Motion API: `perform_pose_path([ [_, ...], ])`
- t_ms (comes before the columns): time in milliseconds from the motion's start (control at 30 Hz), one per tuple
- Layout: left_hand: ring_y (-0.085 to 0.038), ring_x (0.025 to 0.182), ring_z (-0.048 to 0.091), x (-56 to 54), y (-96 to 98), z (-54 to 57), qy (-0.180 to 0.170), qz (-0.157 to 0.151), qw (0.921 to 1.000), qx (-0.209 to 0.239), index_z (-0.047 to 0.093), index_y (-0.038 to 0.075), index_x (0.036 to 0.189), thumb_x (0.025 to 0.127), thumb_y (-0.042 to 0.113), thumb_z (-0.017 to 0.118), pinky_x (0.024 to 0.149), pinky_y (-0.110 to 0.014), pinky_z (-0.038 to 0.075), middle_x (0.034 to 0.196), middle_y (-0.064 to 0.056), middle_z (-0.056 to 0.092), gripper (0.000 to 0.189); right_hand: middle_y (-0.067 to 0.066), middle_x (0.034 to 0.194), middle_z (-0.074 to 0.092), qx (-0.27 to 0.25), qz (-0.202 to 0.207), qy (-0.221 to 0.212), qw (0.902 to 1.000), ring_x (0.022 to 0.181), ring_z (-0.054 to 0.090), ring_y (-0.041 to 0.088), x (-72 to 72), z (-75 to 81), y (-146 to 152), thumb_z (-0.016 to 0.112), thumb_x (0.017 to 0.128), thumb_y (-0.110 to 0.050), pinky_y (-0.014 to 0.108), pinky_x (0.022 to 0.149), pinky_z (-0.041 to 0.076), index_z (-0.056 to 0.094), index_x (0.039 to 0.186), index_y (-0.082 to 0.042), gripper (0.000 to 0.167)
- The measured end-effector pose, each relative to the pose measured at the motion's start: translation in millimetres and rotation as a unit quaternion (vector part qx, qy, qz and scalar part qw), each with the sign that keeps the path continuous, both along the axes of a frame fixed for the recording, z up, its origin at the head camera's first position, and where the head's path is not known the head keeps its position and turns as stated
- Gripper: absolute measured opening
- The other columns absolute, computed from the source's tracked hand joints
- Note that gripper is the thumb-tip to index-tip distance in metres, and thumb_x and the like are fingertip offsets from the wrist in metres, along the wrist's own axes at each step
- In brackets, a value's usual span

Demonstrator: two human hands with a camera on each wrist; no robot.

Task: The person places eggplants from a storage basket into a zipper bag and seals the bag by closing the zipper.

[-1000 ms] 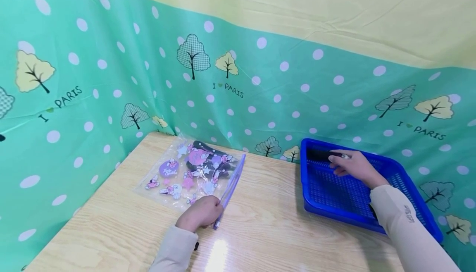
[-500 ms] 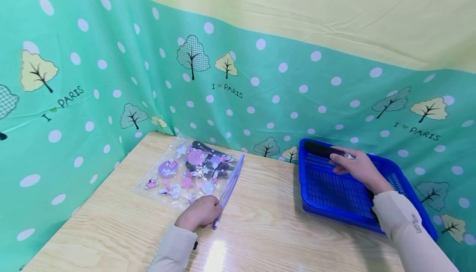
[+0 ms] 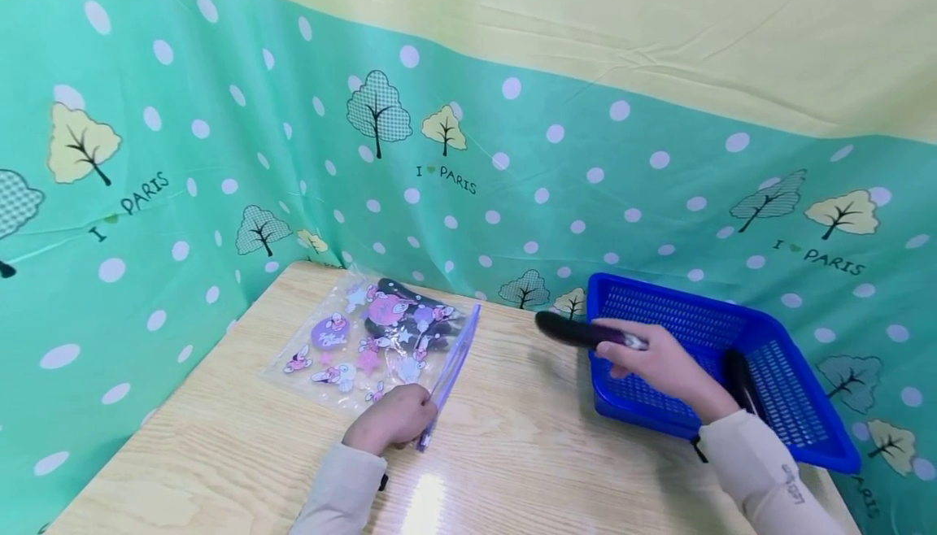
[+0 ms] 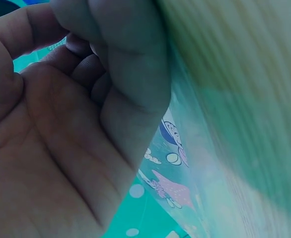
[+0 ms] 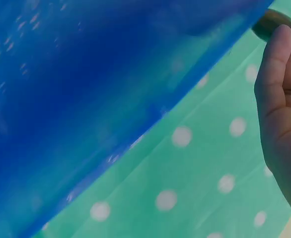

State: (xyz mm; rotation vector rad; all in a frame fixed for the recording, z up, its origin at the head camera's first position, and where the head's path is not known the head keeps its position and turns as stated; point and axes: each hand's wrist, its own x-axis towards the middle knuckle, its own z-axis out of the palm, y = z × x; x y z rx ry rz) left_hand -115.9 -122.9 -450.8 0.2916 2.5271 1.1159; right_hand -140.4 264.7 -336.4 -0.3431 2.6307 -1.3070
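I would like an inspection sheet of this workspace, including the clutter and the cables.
Surface: pale wooden tabletop, bright glare.
Work things: transparent printed bag with dark shapes inside; blue basket with a dark item inside.
Clutter: nothing seen.
Hands: left hand grips the bag's edge; right hand holds a dark eggplant-like object, its tip past the basket's left rim.
Cables: nothing seen.
Surroundings: green and yellow printed cloth.

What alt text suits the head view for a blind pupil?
A right hand holds a dark, elongated object near a blue, rectangular plastic basket; the left hand grips a clear, printed, purple-edged plastic bag on a wooden table.
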Motion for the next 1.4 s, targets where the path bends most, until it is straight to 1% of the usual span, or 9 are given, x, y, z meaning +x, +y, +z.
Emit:
perform_pose_path([
  [100, -0.011, 0.044, 0.042, 0.5, 0.1, 0.4, -0.003, -0.003, 1.0, 0.006, 0.058, 0.01, 0.079, 0.097, 0.015, 0.048, 0.041, -0.024, 0.036, 0.056, 0.0, 0.049, 0.022, 0.012, 0.088, 0.069, 0.003, 0.031, -0.01, 0.9995, 0.075, 0.067, 0.027, 6.2, -7.4, -16.9, 0.069, 0.097, -0.029, 0.033, 0.063, 0.053, 0.056, 0.142, -0.004, 0.053],
  [233, -0.011, 0.043, 0.04, 1.1, 0.0, 1.8, -0.007, -0.005, 0.9999, 0.013, 0.058, 0.01, 0.078, 0.097, 0.014, 0.048, 0.04, -0.023, 0.035, 0.054, 0.001, 0.048, 0.022, 0.01, 0.082, 0.065, 0.009, 0.046, -0.012, 0.9988, 0.068, 0.062, 0.026, 13.0, -13.4, -34.8, 0.069, 0.097, -0.031, 0.036, 0.058, 0.052, 0.057, 0.143, -0.006, 0.053],
  [400, -0.01, 0.042, 0.04, 0.9, -0.6, 3.6, -0.005, -0.006, 0.9998, 0.016, 0.058, 0.01, 0.077, 0.097, 0.014, 0.048, 0.04, -0.023, 0.034, 0.053, 0.001, 0.048, 0.022, 0.013, 0.091, 0.066, 0.003, 0.055, -0.024, 0.9982, 0.07, 0.065, 0.025, 19.9, -19.6, -53.8, 0.071, 0.096, -0.032, 0.034, 0.053, 0.05, 0.057, 0.143, -0.009, 0.054],
  [533, -0.01, 0.043, 0.041, 1.0, -1.4, 4.3, -0.005, -0.007, 0.9998, 0.017, 0.058, 0.009, 0.077, 0.096, 0.014, 0.049, 0.04, -0.023, 0.035, 0.053, 0.001, 0.048, 0.022, 0.013, 0.1, 0.066, -0.012, 0.071, -0.051, 0.9961, 0.073, 0.066, 0.024, 21.6, -34.1, -69.9, 0.072, 0.095, -0.032, 0.031, 0.051, 0.049, 0.058, 0.142, -0.009, 0.055],
  [767, -0.012, 0.044, 0.045, 2.0, -3.3, 3.6, -0.008, -0.011, 0.9995, 0.027, 0.056, 0.009, 0.077, 0.098, 0.013, 0.05, 0.041, -0.026, 0.041, 0.055, -0.001, 0.051, 0.022, 0.016, 0.107, 0.066, -0.069, 0.113, -0.088, 0.9873, 0.072, 0.067, 0.024, 17.2, -66.6, -100.3, 0.071, 0.095, -0.022, 0.037, 0.064, 0.057, 0.056, 0.142, -0.001, 0.053],
  [867, -0.012, 0.045, 0.046, 2.0, -3.6, 3.1, -0.013, -0.017, 0.9991, 0.036, 0.057, 0.009, 0.077, 0.099, 0.014, 0.051, 0.043, -0.027, 0.046, 0.056, -0.002, 0.053, 0.024, 0.016, 0.103, 0.067, -0.076, 0.121, -0.093, 0.9854, 0.067, 0.066, 0.024, 15.1, -76.7, -110.7, 0.072, 0.094, -0.021, 0.036, 0.063, 0.056, 0.056, 0.141, -0.001, 0.053],
  [1033, -0.012, 0.046, 0.048, 1.0, -3.5, 2.8, -0.01, -0.026, 0.999, 0.036, 0.058, 0.009, 0.077, 0.099, 0.015, 0.052, 0.045, -0.029, 0.046, 0.056, -0.001, 0.054, 0.023, 0.015, 0.096, 0.07, -0.074, 0.116, -0.098, 0.9856, 0.063, 0.066, 0.024, 10.0, -84.0, -121.8, 0.073, 0.093, -0.022, 0.032, 0.063, 0.053, 0.057, 0.141, -0.004, 0.053],
  [1233, -0.011, 0.046, 0.048, -0.8, -5.4, 5.9, 0.016, -0.025, 0.9994, 0.016, 0.057, 0.011, 0.075, 0.099, 0.017, 0.054, 0.044, -0.028, 0.042, 0.057, 0.0, 0.054, 0.024, 0.015, 0.103, 0.068, -0.085, 0.103, -0.112, 0.9846, 0.066, 0.069, 0.027, -0.2, -90.5, -130.4, 0.075, 0.092, -0.023, 0.034, 0.071, 0.056, 0.058, 0.14, -0.006, 0.054],
  [1400, -0.011, 0.045, 0.046, -1.4, -5.9, 8.9, 0.019, -0.023, 0.9995, 0.005, 0.057, 0.012, 0.075, 0.098, 0.018, 0.055, 0.043, -0.027, 0.037, 0.056, 0.001, 0.053, 0.024, 0.016, 0.097, 0.068, -0.107, 0.088, -0.127, 0.9823, 0.066, 0.069, 0.029, -7.4, -100.6, -138.7, 0.075, 0.092, -0.024, 0.037, 0.07, 0.057, 0.059, 0.127, -0.009, 0.042],
])
